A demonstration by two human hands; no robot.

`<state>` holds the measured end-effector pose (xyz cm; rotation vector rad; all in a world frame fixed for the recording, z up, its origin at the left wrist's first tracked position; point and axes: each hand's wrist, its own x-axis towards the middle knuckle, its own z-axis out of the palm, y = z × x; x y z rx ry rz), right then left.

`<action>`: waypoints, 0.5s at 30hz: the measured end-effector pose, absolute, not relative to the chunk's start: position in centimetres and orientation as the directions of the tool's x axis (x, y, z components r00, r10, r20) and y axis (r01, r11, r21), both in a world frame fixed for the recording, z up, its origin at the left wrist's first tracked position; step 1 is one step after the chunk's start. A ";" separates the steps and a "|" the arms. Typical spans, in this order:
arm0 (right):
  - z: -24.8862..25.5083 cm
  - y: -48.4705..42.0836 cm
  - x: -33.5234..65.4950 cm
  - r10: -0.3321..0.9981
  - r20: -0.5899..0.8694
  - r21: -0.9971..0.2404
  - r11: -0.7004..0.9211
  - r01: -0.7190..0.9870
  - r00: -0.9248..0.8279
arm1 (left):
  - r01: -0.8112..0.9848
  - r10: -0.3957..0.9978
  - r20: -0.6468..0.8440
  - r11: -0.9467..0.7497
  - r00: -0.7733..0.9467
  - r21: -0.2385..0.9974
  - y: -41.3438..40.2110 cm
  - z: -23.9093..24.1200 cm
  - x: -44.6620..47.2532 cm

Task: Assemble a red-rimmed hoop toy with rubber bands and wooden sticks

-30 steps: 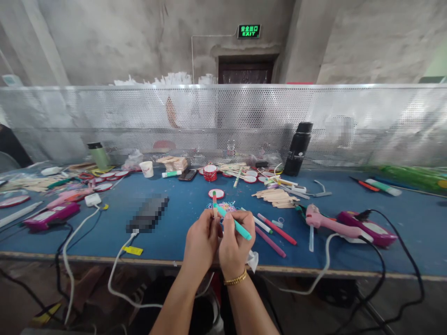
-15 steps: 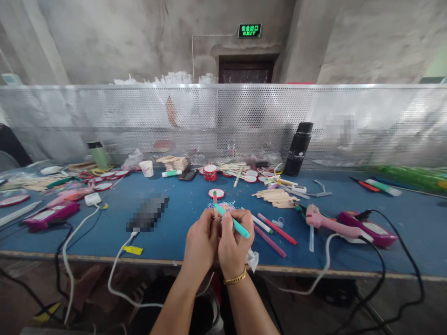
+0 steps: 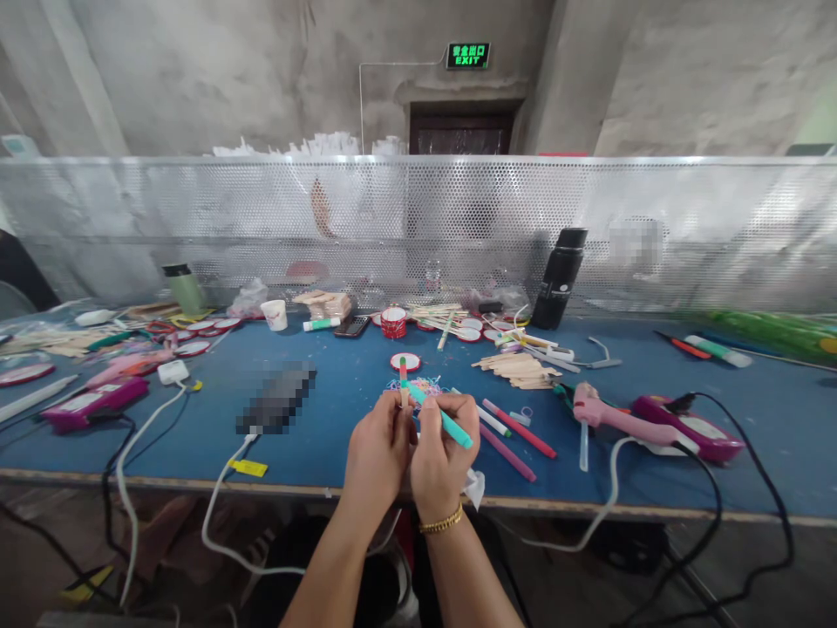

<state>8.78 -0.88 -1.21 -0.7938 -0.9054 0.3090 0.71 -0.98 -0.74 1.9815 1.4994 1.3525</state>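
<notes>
Left of the pink glue gun (image 3: pixel 605 413), the left hand (image 3: pixel 377 447) pinched a wooden stick (image 3: pixel 404 394), and the right hand (image 3: pixel 438 453) was closed on a teal marker (image 3: pixel 445 422). The hands were pressed together. The stick stood up, red near its top, with the marker's tip against it. Hands, stick and marker had barely moved from half a second before.

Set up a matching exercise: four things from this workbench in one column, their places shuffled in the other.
1 teal marker
2 black flask
3 pink glue gun
4 white cup

A standing at the back, right of centre
B lying on the blue table
C in the right hand
D standing at the back, left of centre

Pairs: 1-C, 2-A, 3-B, 4-D
</notes>
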 end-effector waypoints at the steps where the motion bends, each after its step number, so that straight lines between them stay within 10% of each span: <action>1: -1.2 -0.9 8.8 0.556 0.583 -0.729 0.680 0.079 0.592 | 0.575 0.873 0.487 -0.401 0.004 0.714 -1.0 -0.7 0.7; 15: -1.3 -0.8 8.8 0.560 0.567 -0.741 0.668 0.076 0.604 | 0.588 0.866 0.499 -0.409 0.011 0.698 -1.0 -0.8 0.7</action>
